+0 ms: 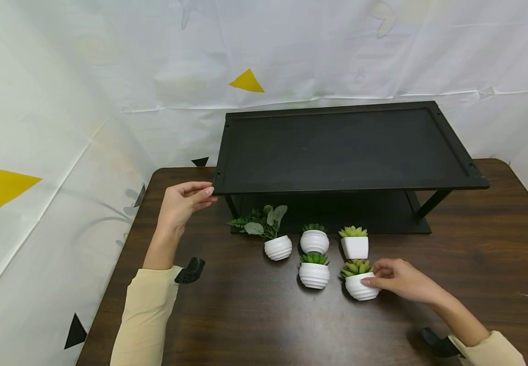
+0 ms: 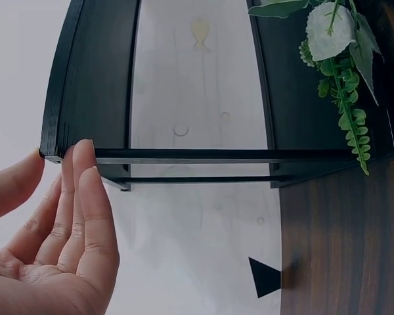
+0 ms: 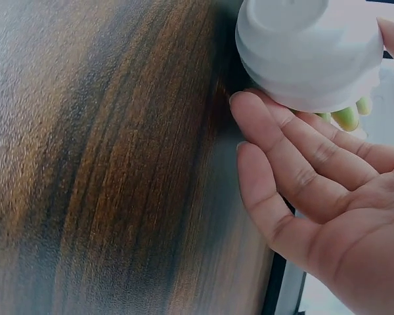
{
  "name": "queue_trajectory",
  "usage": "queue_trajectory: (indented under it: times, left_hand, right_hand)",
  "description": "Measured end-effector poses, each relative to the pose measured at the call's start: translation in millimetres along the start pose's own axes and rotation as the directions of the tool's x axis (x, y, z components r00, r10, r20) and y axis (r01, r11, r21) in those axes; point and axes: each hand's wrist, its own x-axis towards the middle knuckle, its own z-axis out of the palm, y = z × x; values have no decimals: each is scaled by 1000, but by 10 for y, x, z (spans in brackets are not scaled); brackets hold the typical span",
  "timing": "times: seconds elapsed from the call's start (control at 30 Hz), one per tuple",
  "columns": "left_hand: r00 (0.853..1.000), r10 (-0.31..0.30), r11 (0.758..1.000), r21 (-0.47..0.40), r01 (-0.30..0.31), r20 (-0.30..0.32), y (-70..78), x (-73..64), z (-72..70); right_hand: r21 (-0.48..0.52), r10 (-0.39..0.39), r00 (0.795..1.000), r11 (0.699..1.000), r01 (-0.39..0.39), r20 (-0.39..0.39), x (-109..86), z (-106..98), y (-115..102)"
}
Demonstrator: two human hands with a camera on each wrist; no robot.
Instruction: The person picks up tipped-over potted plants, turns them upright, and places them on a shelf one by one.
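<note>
My left hand (image 1: 177,206) pinches the front left corner of a black two-tier shelf (image 1: 337,147) between thumb and fingertips. In the left wrist view, the thumb lies on the outer edge of the top board (image 2: 95,79) and the fingers on its other face. At the front right, my right hand (image 1: 405,280) grips a succulent in a round ribbed white pot (image 1: 361,287), thumb on the near side. The right wrist view shows this pot (image 3: 315,59) tilted, its base visible and green leaf tips below. Directly behind it is a succulent in a square white pot (image 1: 355,248).
Two succulents in round white pots, one behind (image 1: 314,241) the other (image 1: 314,275), stand left of the held one. Further left, a leafy plant in a white pot (image 1: 278,248) leans near the shelf's lower board (image 1: 337,213). White patterned cloth (image 1: 309,51) hangs behind the brown table (image 1: 245,320).
</note>
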Motion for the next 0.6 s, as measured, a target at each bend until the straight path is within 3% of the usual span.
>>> queue_trajectory:
  times: [0.2,0.6]
  left_hand:
    - [1000,-2,1000,1,2,-6,1,-2,7]
    - [1000,7,1000,13,-7,-12,2,2,7]
  right_hand:
    - [-17,-23,1000,1000,23,0,-18,-31,1]
    - [-26,13,1000,1000,-14,-18,-119,-199,66]
